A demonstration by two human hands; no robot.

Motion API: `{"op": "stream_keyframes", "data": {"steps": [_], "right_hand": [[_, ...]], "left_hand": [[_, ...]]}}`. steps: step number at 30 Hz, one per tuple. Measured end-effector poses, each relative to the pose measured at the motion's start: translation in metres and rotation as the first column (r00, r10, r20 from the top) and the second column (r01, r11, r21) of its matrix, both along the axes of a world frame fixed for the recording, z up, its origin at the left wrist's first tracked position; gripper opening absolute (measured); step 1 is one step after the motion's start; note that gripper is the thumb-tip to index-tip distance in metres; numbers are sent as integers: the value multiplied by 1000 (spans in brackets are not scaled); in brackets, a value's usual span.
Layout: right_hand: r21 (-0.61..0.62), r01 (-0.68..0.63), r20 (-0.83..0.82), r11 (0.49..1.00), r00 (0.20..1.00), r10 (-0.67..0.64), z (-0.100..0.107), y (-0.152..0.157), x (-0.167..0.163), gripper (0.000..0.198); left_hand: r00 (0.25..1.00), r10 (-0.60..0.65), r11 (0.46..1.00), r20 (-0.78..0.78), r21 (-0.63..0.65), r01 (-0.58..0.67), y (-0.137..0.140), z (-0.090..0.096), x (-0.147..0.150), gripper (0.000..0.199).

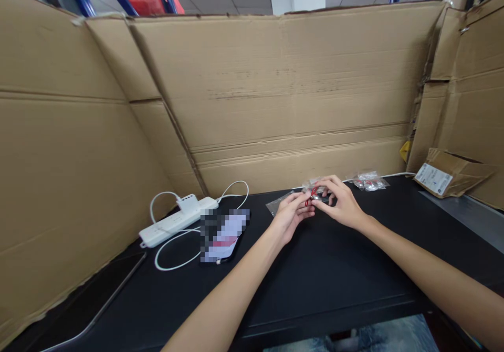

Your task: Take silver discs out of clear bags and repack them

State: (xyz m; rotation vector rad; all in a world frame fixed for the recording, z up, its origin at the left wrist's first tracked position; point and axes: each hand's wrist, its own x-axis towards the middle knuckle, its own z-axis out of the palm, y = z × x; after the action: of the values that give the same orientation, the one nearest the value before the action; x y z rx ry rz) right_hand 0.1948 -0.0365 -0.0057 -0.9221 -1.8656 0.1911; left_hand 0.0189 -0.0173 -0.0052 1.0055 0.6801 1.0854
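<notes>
Over the back of the black table, my hands meet at a small item with a thin red cord point(306, 203). My left hand point(291, 215) pinches the red cord between thumb and forefinger. From the other side, my right hand point(342, 203) closes its fingers round a small shiny silvery piece point(315, 196) at the cord; its exact kind is too small to make out. Just behind and left of the hands lies a clear plastic bag point(276, 204). Another clear bag point(311, 184) shows partly behind my fingers.
Further right lie small clear bags point(369, 181) with silvery and red pieces. A cardboard box point(452, 172) stands at the right. Left are a white power strip point(179, 221) with cables, a phone point(226, 239) and a dark tablet-like panel point(94, 294). Cardboard walls point(295, 79) enclose the table.
</notes>
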Motion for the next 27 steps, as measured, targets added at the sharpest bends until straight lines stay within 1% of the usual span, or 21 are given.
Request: {"op": "stream_keyframes", "data": {"steps": [6, 12, 16, 22, 27], "right_hand": [[29, -35, 70, 999, 997, 32, -2, -1, -3, 32], [-28, -44, 46, 999, 998, 45, -2, -2, -4, 24], [-26, -53, 43, 998, 998, 54, -2, -1, -3, 21], [44, -5, 58, 999, 998, 2, -6, 2, -4, 23], [71, 40, 71, 997, 996, -45, -10, 3, -7, 19]], "left_hand": [[999, -31, 999, 10, 21, 31, -2, -2, 1, 21], [998, -61, 997, 18, 37, 60, -4, -2, 3, 22], [998, -60, 998, 28, 33, 59, -4, -1, 4, 23], [999, -38, 999, 24, 19, 38, -6, -1, 5, 27], [999, -40, 999, 19, 29, 40, -7, -1, 6, 28]]}}
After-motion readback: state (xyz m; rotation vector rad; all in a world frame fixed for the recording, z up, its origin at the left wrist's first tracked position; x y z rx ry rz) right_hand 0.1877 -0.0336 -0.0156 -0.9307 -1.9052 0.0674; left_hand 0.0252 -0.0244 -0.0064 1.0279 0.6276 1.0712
